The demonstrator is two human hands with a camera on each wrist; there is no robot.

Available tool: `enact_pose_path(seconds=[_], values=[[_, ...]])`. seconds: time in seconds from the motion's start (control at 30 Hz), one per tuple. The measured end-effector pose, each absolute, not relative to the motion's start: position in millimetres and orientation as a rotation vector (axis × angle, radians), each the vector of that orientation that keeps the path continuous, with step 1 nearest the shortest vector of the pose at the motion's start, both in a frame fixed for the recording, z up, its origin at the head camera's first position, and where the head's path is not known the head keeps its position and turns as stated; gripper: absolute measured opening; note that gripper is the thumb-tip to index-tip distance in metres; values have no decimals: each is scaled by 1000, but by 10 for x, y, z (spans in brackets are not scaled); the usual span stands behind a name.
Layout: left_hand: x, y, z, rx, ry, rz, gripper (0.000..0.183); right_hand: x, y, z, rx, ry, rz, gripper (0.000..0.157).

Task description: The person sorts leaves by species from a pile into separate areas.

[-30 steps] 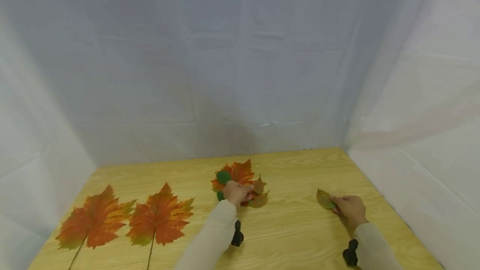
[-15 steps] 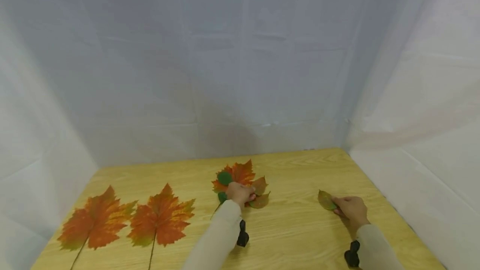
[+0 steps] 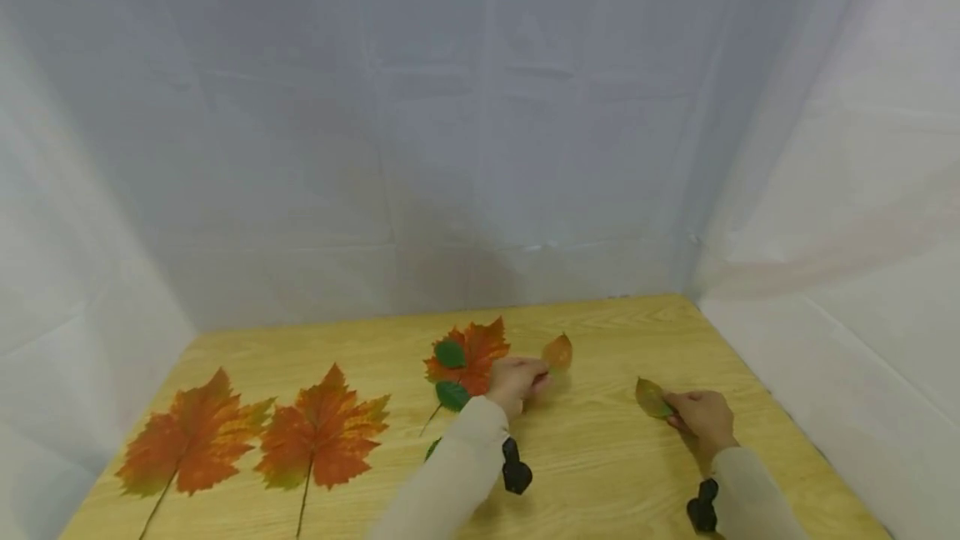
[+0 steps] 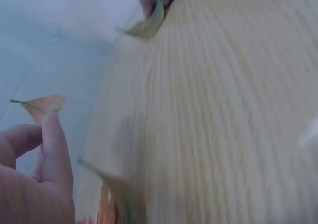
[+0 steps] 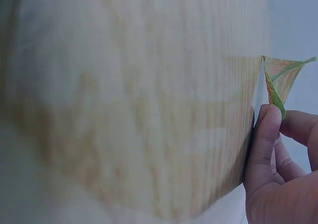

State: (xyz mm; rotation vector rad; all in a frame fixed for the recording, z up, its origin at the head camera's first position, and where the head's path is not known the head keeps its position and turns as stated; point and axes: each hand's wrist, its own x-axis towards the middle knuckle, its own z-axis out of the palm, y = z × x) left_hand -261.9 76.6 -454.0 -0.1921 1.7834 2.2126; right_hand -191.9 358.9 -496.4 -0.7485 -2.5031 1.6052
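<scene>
My left hand [image 3: 516, 382] pinches a small orange-brown leaf [image 3: 557, 351] between thumb and fingertips, raised over the table in the left wrist view. To its left lies a red-orange maple leaf [image 3: 483, 348], with a green leaf [image 3: 450, 354] on top and another green leaf [image 3: 452, 395] at its lower edge. A brownish leaf [image 4: 121, 196] shows below the left hand in the left wrist view. On the right, my right hand [image 3: 703, 417] holds a green-brown leaf [image 3: 651, 398] by one end, close over the table; in the right wrist view this leaf looks folded.
Two large maple leaves on stems, the outer one [image 3: 187, 440] and the inner one [image 3: 318, 432], lie at the left of the wooden table [image 3: 600, 482]. A further green leaf [image 3: 432, 448] peeks out beside my left sleeve. White sheeting [image 3: 832, 298] encloses the back and sides.
My left hand has moved right, away from the maple leaf, carrying the orange-brown leaf. The green leaves it partly covered now show more fully. My right hand has stayed nearly still with its leaf.
</scene>
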Motion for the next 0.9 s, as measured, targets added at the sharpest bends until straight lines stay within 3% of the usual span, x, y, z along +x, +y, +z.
enact_pose_path(seconds=[0.5, 0.9], values=[[-1947, 1639, -4780, -453, 1726, 2274, 14, -1899, 3581, -4956, -741, -2550, 1539, 46], [-1887, 1853, -4856, -531, 1695, 2251, 3, -1919, 3606, -4940, -735, -2559, 1530, 45]])
